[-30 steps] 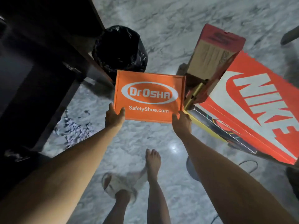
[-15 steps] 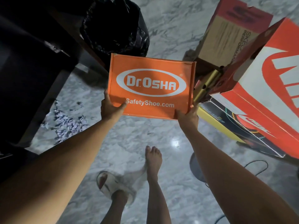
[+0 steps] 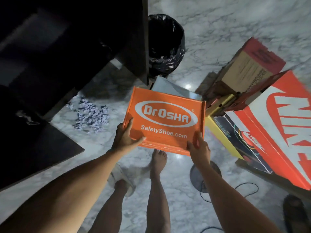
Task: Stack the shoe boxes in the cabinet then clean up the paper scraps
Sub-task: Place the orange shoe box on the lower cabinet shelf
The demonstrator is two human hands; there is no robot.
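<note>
dim | glare spots on floor (image 3: pixel 188 86) | cabinet (image 3: pixel 50 64) in shadow | edges blurred, warped

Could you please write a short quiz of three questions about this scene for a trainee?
1. True or false: both hands hold the orange box.
2. Where do the paper scraps lie? A) in the bin B) on the floor beside the dark cabinet C) on the Nike box
3. What lines the bin?

Key: 1. True: left hand and right hand grip its near corners. 2. B. 3. A black bag.
</note>
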